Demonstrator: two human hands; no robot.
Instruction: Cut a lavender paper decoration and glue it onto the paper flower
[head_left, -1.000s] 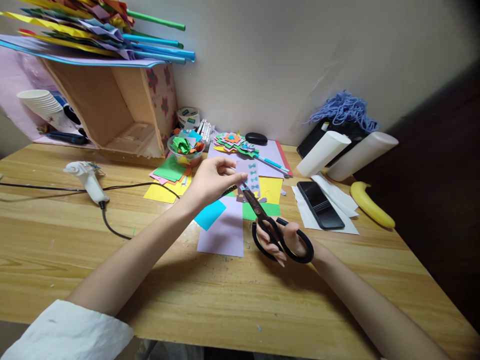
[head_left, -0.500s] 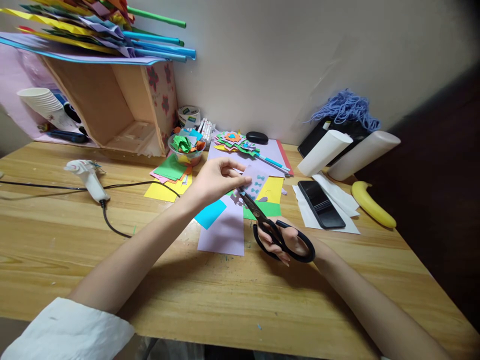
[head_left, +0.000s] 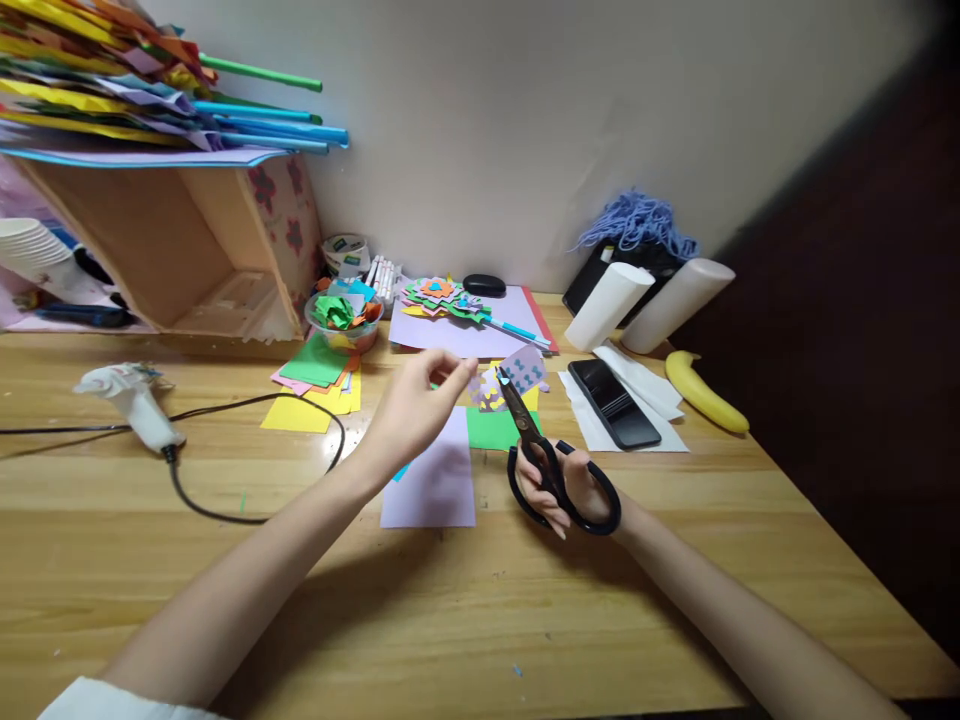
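Pale wall and a wooden desk (head_left: 225, 560) crowded with craft scraps frame the work, and at the middle of it sits a small lilac paper piece (head_left: 523, 368) printed with blue bows, raised just above the desk near the coloured sheets. Black scissors (head_left: 541, 455) meet it from below, their blade tips touching its lower left edge, the blades nearly together. That piece seems to rest only on the blades; I cannot tell whether anything else supports it. Her right hand (head_left: 571, 490) is closed through the scissor loops, fingers curled inside the handles, gripping them firmly. Beside it the left hand (head_left: 411, 410) hovers just left of the paper, fingers loosely bent with thumb and forefinger close together, holding nothing that I can make out. Under the hands lie a lilac sheet (head_left: 433, 478) and a green sheet (head_left: 495, 428), flat on the desk. Further right, a black phone (head_left: 613, 402) lies on white paper, with a banana (head_left: 703, 392) near the desk edge and two white rolls (head_left: 637, 300) leaning toward the wall under a tangle of blue yarn (head_left: 636, 224). Off to the left a glue gun (head_left: 129, 394) rests with its cord curling across the wood, and a bowl of paper scraps (head_left: 343, 318) stands by an open wooden box (head_left: 187, 250).
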